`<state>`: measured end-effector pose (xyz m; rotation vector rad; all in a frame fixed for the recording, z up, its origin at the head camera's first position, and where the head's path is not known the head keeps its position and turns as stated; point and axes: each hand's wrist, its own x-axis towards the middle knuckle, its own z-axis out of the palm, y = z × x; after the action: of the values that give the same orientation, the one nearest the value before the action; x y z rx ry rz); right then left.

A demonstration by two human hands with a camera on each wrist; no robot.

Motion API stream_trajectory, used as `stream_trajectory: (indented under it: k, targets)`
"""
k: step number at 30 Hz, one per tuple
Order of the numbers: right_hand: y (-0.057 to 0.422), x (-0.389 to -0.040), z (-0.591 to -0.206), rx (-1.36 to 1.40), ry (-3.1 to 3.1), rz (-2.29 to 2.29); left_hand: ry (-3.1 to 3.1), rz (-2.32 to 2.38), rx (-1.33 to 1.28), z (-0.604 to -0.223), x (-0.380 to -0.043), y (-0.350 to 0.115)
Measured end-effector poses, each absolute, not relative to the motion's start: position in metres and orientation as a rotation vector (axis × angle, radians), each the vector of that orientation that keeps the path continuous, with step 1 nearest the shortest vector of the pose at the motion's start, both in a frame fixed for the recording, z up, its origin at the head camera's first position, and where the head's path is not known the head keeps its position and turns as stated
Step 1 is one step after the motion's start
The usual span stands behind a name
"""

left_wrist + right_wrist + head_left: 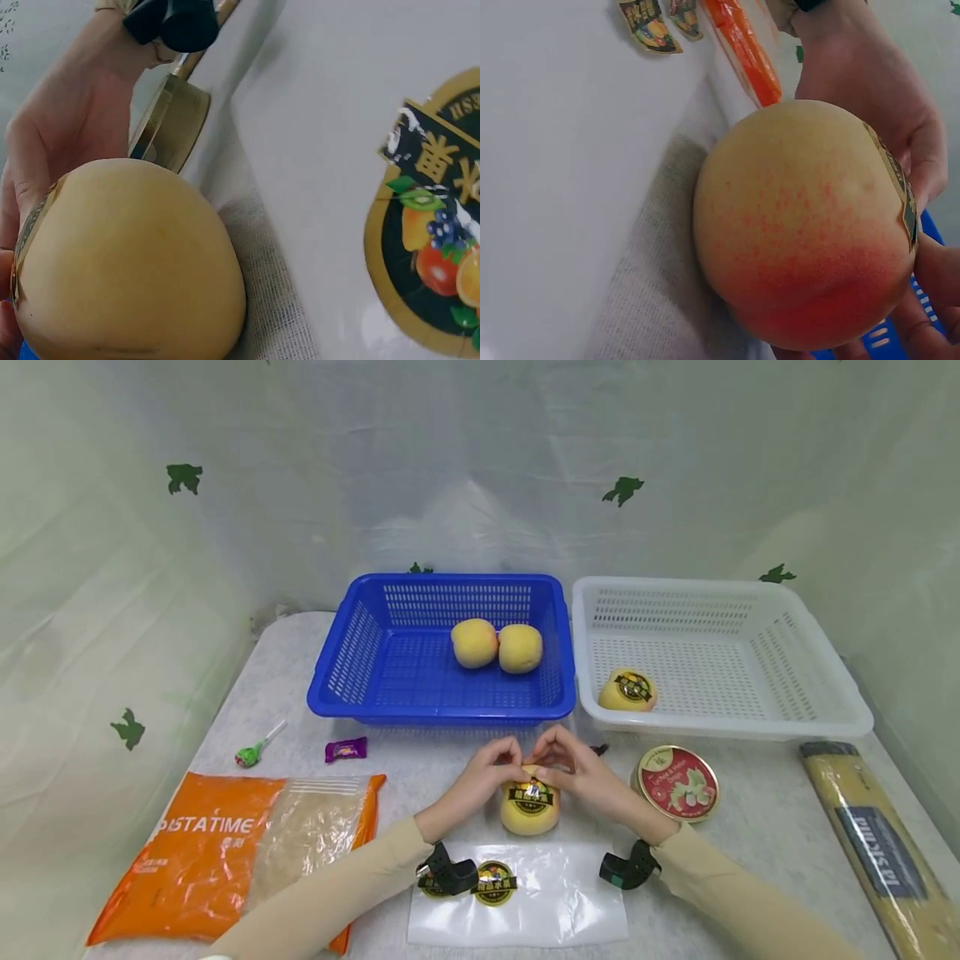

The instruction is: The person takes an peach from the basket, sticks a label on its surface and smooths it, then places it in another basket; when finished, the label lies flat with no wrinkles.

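A yellow peach (529, 814) with a red blush (810, 281) stands on the table between both hands. It bears a black-and-gold oval sticker (531, 797). My left hand (487, 772) and right hand (576, 768) meet at its top, thumbs on the sticker's upper edge and bent fingers behind; the grip is partly hidden. In the left wrist view the sticker (34, 225) is seen edge-on along the peach (135, 255). Nearer the body lies a glossy white backing sheet (555, 902) with another fruit sticker (493, 883) and one partly covered by the left wrist camera.
A blue basket (442, 710) holds two peaches (495, 646). Beside it, a white basket (720, 727) contains one stickered peach (628, 691). Around lie a round red tin (677, 783), a pasta pack (877, 852), an orange bag (217, 852), a purple candy (346, 749) and a lollipop (251, 754).
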<state>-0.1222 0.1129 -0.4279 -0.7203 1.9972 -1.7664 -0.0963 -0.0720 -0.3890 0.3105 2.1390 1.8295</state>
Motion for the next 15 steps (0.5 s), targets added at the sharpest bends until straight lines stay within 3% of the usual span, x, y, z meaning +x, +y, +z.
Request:
stream_trajectory:
  k: [6,15]
  targets:
    - [0.119,-0.120,-0.428,-0.797,1.927,-1.699,2.173,1.809,0.359,-0.410,-0.100,-0.075]
    - [0.121,-0.116,-0.429,-0.866,1.916,-1.734,2.447,1.404,0.709,-0.426,-0.092,-0.088]
